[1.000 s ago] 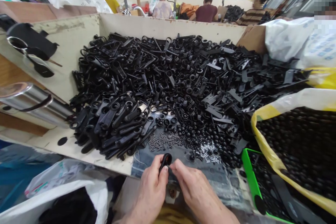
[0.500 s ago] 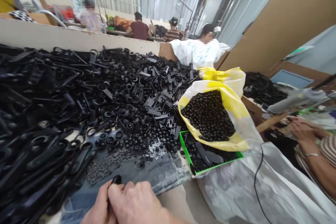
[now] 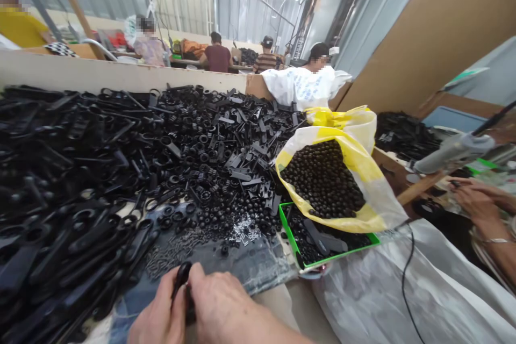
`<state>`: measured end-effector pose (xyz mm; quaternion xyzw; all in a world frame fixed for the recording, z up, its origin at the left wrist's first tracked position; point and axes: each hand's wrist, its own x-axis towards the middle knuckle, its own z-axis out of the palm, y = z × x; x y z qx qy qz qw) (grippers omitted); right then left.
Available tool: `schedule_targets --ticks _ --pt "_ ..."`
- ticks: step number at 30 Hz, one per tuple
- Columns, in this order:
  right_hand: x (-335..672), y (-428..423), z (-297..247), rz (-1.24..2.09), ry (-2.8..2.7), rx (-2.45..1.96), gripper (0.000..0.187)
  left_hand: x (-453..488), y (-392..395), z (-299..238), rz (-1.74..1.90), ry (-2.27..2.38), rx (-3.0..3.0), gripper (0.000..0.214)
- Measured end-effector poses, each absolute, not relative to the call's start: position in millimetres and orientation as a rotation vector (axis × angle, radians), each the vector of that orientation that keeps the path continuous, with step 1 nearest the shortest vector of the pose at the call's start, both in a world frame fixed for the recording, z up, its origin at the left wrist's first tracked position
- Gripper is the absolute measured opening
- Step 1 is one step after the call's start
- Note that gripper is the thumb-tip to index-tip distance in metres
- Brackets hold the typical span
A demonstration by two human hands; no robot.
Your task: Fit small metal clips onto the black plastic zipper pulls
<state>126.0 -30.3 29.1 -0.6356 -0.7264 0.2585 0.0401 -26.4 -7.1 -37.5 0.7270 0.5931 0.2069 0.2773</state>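
At the lower middle, my left hand [image 3: 156, 307] is closed around a black plastic part [image 3: 182, 276] with a rounded upper end. My right hand [image 3: 228, 301] presses against the same part from the right, fingers curled; most of the part is hidden between both hands. Just beyond lies a worn dark work mat [image 3: 220, 264]. On it are a pile of small dark metal pins [image 3: 159, 259], a heap of short silvery pins [image 3: 245, 230] and several small black balls [image 3: 213, 221].
A big heap of black plastic parts [image 3: 133, 140] covers the bench to the left and back. On the right, a yellow-white bag [image 3: 373, 188] of black balls sits over a green tray [image 3: 341, 258]. Another person's hands [image 3: 473, 201] work at far right; other people sit behind the low partition [image 3: 201, 78].
The view has tilted up slightly. My hands have shifted a little to the right with the black part, and the right hand has turned, its fingers now lower behind the part.
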Motion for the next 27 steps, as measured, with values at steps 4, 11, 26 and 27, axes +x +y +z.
schedule_targets --ticks 4,11,26,27 --pt "137.7 -49.8 17.2 0.700 -2.208 -1.832 0.023 -31.2 -2.9 -38.6 0.704 1.636 1.962 0.032" --pt "206.4 -33.0 48.8 0.691 -1.854 -1.645 0.016 -20.9 -8.1 -14.1 0.791 1.153 1.002 0.047" --pt "155.8 -33.0 5.7 0.559 -2.277 -1.401 0.025 -17.5 -22.1 -13.7 0.903 1.069 0.624 0.074" --pt "155.4 -32.6 5.7 0.542 -2.294 -1.426 0.025 -17.9 -22.4 -17.3 0.904 1.057 0.648 0.072"
